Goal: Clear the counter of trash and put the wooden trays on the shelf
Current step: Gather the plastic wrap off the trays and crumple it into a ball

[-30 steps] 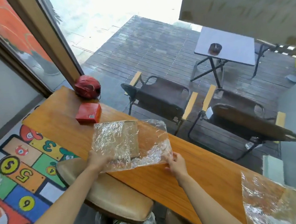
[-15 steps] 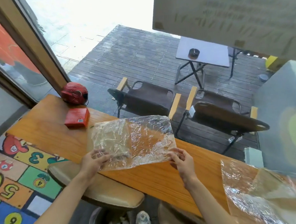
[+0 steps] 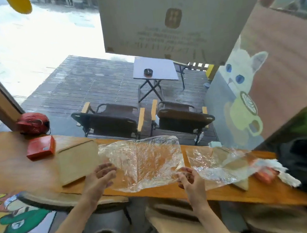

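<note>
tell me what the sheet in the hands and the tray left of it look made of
Sheet: thin clear plastic film, glossy; it crinkles, glints, and the counter shows through. Tray: looks like pale matte wood, a flat board with a thin raised rim; the blur hides any grain.

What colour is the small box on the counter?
The small box is red, clearest in the head view.

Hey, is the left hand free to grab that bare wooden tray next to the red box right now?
Probably yes. The wooden tray lies uncovered just beside the left hand, with nothing between them. But that hand seems to hold the edge of the plastic wrap, so it would likely need to let go first.
</note>
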